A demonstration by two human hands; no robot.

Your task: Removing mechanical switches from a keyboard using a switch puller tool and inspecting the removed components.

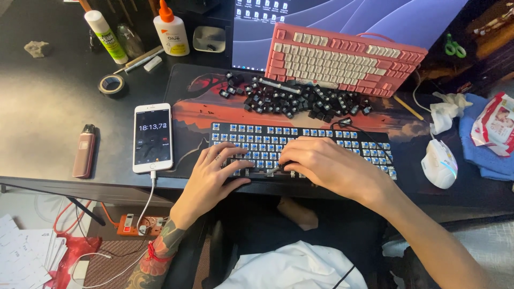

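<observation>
A black keyboard [321, 140] with bare blue switches lies on a red and black desk mat [187, 115]. My left hand [214, 174] rests on its front left corner, fingers spread over the switches. My right hand [326, 163] is closed on a small metal tool [274, 170] whose tip touches the bottom row. A heap of removed black keycaps [292, 99] lies just behind the keyboard. A pink keyboard with white keycaps [342, 59] leans against the monitor.
A white phone [152, 137] showing a running timer lies left of the mat, a small maroon device [84, 151] beyond it. Glue bottles [171, 29], a tape roll [112, 84], a white mouse [439, 163] and a blue cloth [490, 152] surround the work area.
</observation>
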